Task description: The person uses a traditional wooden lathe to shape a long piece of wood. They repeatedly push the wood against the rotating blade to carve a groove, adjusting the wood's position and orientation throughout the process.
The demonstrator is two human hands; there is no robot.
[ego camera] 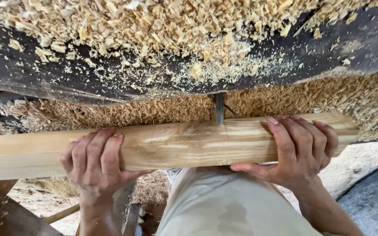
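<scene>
Wood fills the middle of the view: a long pale wooden bar (184,146) lies crosswise, gripped from above by both hands; the left hand (93,164) is wrapped over it with fingers curled across the top and down the far face, fully closed on the wood; the right hand (300,148) clasps it the same way, thumb tucked under the near edge; between the two grips, nearer the right one, a narrow dark metal blade (218,108) stands upright and meets the far edge of the bar; beyond the knuckles a dark curved cover (31,74) carries a heap of pale wood shavings (162,26); more shavings lie packed behind the bar; below the wrists, light trousers (224,205) show. Doing this well, as I judge it, calls for even pressure from both palms, so the bar stays level against the blade; fingertips are best kept on top, clear of the metal; the bar reaches well past the left grip and only just beyond the right one.
</scene>
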